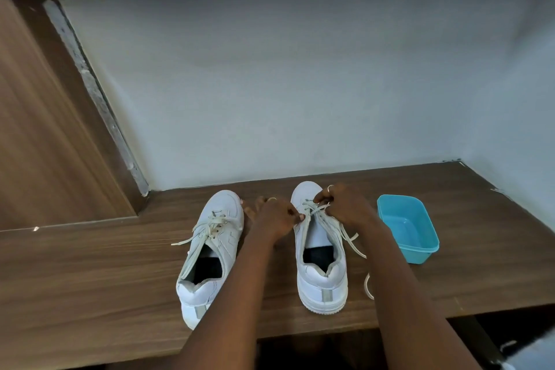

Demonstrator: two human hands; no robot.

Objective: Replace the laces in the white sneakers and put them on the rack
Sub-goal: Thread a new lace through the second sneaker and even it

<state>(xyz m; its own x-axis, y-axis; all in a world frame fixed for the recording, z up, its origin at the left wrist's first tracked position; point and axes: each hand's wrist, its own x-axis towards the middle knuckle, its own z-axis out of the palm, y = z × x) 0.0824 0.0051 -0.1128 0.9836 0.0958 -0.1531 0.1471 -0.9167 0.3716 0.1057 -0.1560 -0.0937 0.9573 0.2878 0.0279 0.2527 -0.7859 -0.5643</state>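
Wooden desk (90,273): both hands' fingers (300,217) pinch the right sneaker's (322,276) lace (318,210).

Two sneakers side by side on counter (90,273): left sneaker (210,252), right sneaker (321,252). Tub (408,228) right of both. Wall (270,84) behind.

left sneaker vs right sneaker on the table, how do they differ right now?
The left sneaker lies untouched, while both hands, the left hand and the right hand, pinch the laces of the right sneaker. The left sneaker is angled, toe towards the right; the right sneaker points straight at the wall. The right sneaker stands nearer the blue tub. Both are white, laced, upright on the wooden table.
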